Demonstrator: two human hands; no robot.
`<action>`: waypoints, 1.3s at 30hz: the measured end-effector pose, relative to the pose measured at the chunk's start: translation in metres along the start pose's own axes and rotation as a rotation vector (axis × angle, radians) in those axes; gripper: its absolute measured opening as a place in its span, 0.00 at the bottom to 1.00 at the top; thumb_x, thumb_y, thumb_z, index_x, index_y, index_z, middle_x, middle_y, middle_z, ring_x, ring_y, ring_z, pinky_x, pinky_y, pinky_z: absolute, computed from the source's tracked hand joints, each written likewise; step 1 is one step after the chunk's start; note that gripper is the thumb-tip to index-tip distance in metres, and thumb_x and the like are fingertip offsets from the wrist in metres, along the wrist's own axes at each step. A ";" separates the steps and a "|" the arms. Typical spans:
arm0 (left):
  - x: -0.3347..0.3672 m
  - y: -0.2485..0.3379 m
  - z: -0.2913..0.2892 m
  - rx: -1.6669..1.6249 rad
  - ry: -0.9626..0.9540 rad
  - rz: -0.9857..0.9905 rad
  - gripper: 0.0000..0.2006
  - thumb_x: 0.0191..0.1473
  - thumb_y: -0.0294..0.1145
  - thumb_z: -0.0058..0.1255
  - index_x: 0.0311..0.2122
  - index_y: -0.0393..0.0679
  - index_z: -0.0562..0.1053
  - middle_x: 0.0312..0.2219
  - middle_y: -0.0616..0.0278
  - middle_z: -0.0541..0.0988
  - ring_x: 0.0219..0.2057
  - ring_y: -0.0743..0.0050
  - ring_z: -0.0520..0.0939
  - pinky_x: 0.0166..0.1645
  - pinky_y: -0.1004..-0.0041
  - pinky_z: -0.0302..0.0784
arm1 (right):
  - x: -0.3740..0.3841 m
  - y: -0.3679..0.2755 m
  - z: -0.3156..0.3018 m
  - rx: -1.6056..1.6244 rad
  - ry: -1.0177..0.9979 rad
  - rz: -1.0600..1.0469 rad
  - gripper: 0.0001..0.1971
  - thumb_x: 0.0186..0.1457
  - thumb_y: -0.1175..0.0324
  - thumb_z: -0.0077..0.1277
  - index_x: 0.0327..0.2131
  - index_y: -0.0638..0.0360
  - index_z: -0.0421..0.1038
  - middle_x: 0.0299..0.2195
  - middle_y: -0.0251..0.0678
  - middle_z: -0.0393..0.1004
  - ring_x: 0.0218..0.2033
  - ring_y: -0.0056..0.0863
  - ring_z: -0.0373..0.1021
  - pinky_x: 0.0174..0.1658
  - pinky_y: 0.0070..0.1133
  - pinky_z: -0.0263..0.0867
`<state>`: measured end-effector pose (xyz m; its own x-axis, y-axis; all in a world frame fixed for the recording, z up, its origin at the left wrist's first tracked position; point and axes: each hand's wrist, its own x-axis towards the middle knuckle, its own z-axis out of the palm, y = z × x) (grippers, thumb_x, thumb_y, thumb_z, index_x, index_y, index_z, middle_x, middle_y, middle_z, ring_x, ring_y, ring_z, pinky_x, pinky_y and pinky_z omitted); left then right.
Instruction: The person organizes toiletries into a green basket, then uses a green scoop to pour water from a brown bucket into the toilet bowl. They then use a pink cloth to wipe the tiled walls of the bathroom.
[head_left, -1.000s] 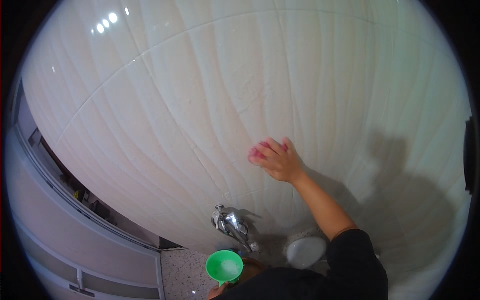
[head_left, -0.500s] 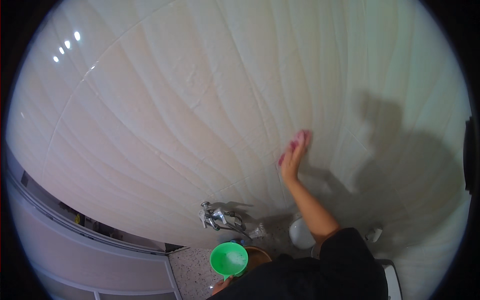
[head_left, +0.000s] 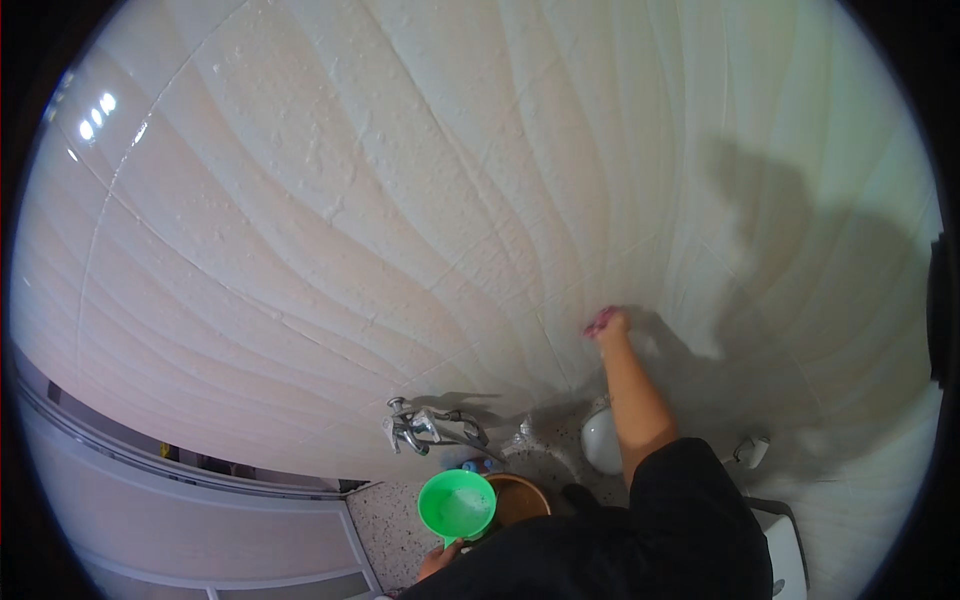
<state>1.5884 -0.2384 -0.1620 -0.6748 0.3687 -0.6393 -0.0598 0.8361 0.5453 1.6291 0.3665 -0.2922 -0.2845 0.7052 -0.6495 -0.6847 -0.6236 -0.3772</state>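
Observation:
My right hand (head_left: 616,322) is closed around a pink cloth or sponge (head_left: 594,326), pressed to the cream, wavy-patterned tiled wall (head_left: 420,210). The right arm reaches up and forward, bare below a black sleeve. Low on the left, my left hand (head_left: 437,561) grips the short handle of a green plastic dipper (head_left: 426,512). Whitish suds or foamy water show inside the dipper, which is held upright. Wet streaks and drops glisten on the wall's upper left.
A chrome tap (head_left: 418,430) sticks out of the wall beyond the dipper. Beside the dipper stands a brown bucket (head_left: 541,492) on the speckled floor (head_left: 385,525). A rounded white fixture (head_left: 600,443) sits under my right arm. Sliding door panels (head_left: 170,515) line the left.
My right hand has slid down the wall with the pink cloth or sponge. My view has shifted slightly. The left hand still holds the green dipper.

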 end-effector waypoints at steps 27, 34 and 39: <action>-0.031 0.013 -0.024 -0.438 -0.306 -0.002 0.17 0.54 0.47 0.54 0.27 0.42 0.70 0.15 0.67 0.68 0.12 0.79 0.68 0.16 0.76 0.64 | -0.363 0.263 -0.086 -2.275 -1.256 -0.524 0.14 0.51 0.70 0.47 0.43 0.59 0.69 0.42 0.46 0.71 0.40 0.43 0.72 0.39 0.34 0.70; -0.025 -0.005 -0.031 -0.487 -0.384 -0.075 0.17 0.54 0.46 0.54 0.28 0.41 0.70 0.15 0.67 0.68 0.12 0.77 0.68 0.16 0.76 0.63 | -0.358 0.203 -0.055 -1.497 -0.981 -0.069 0.18 0.47 0.73 0.55 0.43 0.63 0.66 0.38 0.38 0.74 0.37 0.27 0.72 0.39 0.24 0.69; -0.025 -0.015 -0.037 -0.456 -0.346 -0.129 0.17 0.54 0.47 0.53 0.30 0.40 0.72 0.15 0.66 0.68 0.12 0.76 0.68 0.17 0.75 0.64 | -0.354 0.141 0.018 -0.908 -0.685 -0.362 0.19 0.49 0.72 0.53 0.46 0.61 0.65 0.34 0.33 0.72 0.30 0.19 0.69 0.34 0.22 0.68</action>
<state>1.5790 -0.2749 -0.1339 -0.3667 0.4510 -0.8137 -0.4877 0.6516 0.5809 1.6217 0.0347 -0.1035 -0.6604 0.7504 -0.0259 -0.1523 -0.1676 -0.9740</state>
